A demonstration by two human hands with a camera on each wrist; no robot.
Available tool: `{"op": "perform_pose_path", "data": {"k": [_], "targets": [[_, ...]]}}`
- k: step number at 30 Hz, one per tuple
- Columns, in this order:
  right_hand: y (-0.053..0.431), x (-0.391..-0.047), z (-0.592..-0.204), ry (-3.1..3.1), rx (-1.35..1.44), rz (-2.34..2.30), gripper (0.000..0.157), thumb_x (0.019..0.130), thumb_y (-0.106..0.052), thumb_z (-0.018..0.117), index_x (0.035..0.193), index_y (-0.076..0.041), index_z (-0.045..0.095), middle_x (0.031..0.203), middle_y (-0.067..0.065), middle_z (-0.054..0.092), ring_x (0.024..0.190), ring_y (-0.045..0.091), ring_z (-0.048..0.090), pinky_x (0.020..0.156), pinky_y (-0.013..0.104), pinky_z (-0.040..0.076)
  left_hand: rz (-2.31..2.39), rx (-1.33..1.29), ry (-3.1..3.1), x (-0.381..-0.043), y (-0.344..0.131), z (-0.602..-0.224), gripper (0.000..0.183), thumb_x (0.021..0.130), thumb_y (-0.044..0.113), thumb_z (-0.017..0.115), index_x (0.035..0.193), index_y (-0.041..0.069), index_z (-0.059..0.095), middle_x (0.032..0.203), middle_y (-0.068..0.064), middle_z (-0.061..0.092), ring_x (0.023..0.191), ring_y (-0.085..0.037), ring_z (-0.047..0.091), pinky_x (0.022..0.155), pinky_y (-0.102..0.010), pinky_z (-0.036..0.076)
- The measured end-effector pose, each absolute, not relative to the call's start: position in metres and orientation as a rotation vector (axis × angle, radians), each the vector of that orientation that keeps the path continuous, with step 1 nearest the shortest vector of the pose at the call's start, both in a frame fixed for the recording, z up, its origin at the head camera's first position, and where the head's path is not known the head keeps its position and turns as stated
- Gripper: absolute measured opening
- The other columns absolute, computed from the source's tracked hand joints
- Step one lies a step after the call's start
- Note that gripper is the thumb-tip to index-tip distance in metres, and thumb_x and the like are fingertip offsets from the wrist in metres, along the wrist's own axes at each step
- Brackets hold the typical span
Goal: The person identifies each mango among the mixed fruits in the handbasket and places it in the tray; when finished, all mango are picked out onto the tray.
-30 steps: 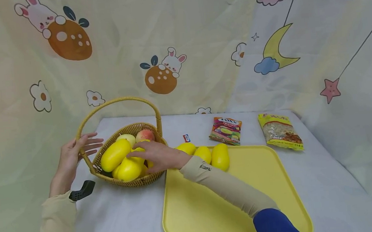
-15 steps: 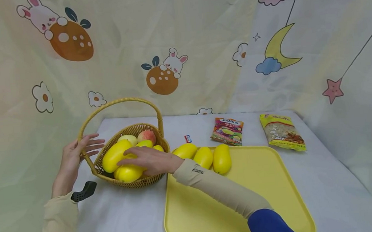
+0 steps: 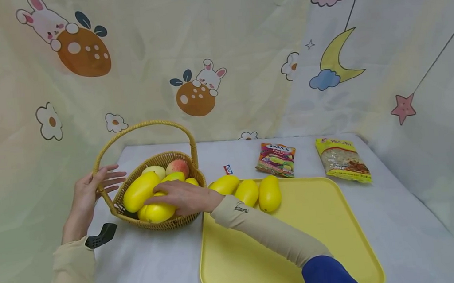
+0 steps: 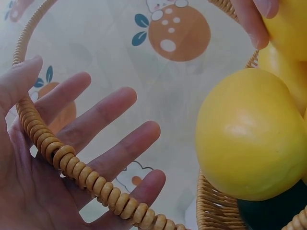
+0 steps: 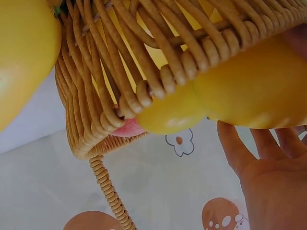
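A woven wicker basket [image 3: 165,225] holds several yellow mangoes [image 3: 140,192], a red-and-yellow peach [image 3: 177,166] and a pale round fruit [image 3: 155,170]. My left hand [image 3: 88,192] touches the left side of the basket's handle [image 3: 149,123]; in the left wrist view the handle crosses the palm and the fingers [image 4: 103,115] are spread and nearly straight. Over the front right of the fruit, my right hand [image 3: 183,197] grips a mango [image 5: 259,86] with bent fingers. The right wrist view shows fingertips at that mango's edge; the thumb is hidden there.
Right of the basket lies a yellow tray [image 3: 260,254] with three mangoes [image 3: 269,193] along its far edge. Behind it are a small wrapped sweet [image 3: 228,170], a purple-red candy bag [image 3: 276,160] and a yellow clear-windowed food bag [image 3: 343,160]. A printed cloth hangs behind.
My right hand has shifted slightly left and down among the mangoes, then stays nearly still. More of the fruit behind it shows. My left hand stays at the handle.
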State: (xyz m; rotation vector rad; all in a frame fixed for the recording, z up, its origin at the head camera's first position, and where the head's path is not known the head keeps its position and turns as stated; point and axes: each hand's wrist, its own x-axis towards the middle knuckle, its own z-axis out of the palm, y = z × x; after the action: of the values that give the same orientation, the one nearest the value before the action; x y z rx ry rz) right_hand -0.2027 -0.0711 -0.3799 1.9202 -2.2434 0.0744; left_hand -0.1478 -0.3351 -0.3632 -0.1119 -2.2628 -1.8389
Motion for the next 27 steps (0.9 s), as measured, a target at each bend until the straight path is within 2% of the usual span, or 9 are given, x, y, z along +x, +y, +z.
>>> {"op": "perform_pose_path", "data": {"k": [6, 12, 15, 21, 27], "targets": [[-0.064, -0.204, -0.376, -2.253, 1.891, 0.108, 0.067, 0.081, -0.033, 0.076, 0.14, -0.023, 0.046, 0.133, 0.005, 0.049, 0.12, 0.018, 0.048, 0.106, 0.027, 0.038, -1.87, -0.116, -2.252, -0.148, -0.334, -0.364, 0.032, 0.102, 0.035, 0.043, 0.121, 0.018, 0.063, 0.099, 0.011, 0.073, 0.091, -0.004, 0.069, 0.076, -0.015, 0.053], [-0.046, -0.207, -0.365, -2.28, 1.848, 0.182, 0.069, 0.08, -0.027, 0.079, 0.14, -0.023, 0.045, 0.137, 0.007, 0.045, 0.123, 0.017, 0.046, 0.109, 0.026, 0.035, -1.855, -0.111, -2.254, -0.148, -0.335, -0.365, 0.034, 0.102, 0.035, 0.043, 0.123, 0.017, 0.063, 0.099, 0.012, 0.072, 0.091, -0.004, 0.069, 0.076, -0.014, 0.052], [-0.033, -0.211, -0.36, -2.255, 1.837, 0.203, 0.072, 0.078, -0.025, 0.081, 0.14, -0.021, 0.046, 0.135, 0.007, 0.047, 0.121, 0.018, 0.047, 0.106, 0.029, 0.038, -1.856, -0.123, -2.25, -0.148, -0.336, -0.366, 0.034, 0.103, 0.034, 0.043, 0.124, 0.016, 0.062, 0.1, 0.012, 0.072, 0.091, -0.003, 0.068, 0.077, -0.014, 0.052], [-0.004, -0.216, -0.356, -2.265, 1.787, 0.223, 0.064, 0.081, -0.022, 0.078, 0.137, -0.019, 0.047, 0.137, 0.011, 0.048, 0.128, 0.023, 0.044, 0.107, 0.037, 0.038, -1.87, -0.144, -2.238, -0.147, -0.337, -0.366, 0.032, 0.103, 0.03, 0.042, 0.122, 0.018, 0.064, 0.1, 0.011, 0.073, 0.091, -0.003, 0.069, 0.076, -0.013, 0.052], [0.033, -0.219, -0.355, -2.345, 1.687, 0.34, 0.063, 0.082, -0.016, 0.077, 0.138, -0.019, 0.048, 0.136, 0.011, 0.048, 0.125, 0.024, 0.045, 0.107, 0.04, 0.038, -1.873, -0.152, -2.227, -0.148, -0.336, -0.363, 0.031, 0.103, 0.03, 0.042, 0.121, 0.018, 0.064, 0.099, 0.011, 0.073, 0.09, -0.002, 0.069, 0.076, -0.013, 0.052]]}}
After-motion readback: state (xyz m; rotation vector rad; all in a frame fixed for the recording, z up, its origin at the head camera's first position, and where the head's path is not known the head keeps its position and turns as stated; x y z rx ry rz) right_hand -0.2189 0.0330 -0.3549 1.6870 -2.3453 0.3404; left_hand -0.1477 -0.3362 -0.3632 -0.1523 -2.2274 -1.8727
